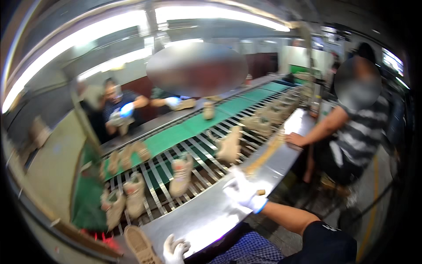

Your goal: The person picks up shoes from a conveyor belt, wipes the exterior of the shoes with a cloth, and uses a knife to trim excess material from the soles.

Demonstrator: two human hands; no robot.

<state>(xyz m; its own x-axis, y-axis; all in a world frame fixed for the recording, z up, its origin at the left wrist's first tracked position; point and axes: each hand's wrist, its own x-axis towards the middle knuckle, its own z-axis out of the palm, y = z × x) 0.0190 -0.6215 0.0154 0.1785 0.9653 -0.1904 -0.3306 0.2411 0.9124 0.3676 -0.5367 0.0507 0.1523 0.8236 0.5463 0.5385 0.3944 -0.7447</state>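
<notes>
My left hand [175,250], in a white glove, is at the near edge of the metal bench with its fingers loosely curled and apart, holding nothing. Close to its left lies a tan shoe sole [141,244]. My right hand [244,194], also gloved, reaches over the bench and is smeared by motion. From its side a short tan stick, like a tool handle [261,192], pokes out; the rest is hidden in the hand. Beyond its fingers a beige shoe [229,144] stands on the slatted rack, apparently just short of contact.
More beige shoes [180,176] stand along the slatted rack [200,165]. Behind it runs a green conveyor belt [165,143] carrying shoe parts. Across the belt people handle shoes. At right a seated person in a striped shirt [362,125] rests a hand on the metal bench [193,226].
</notes>
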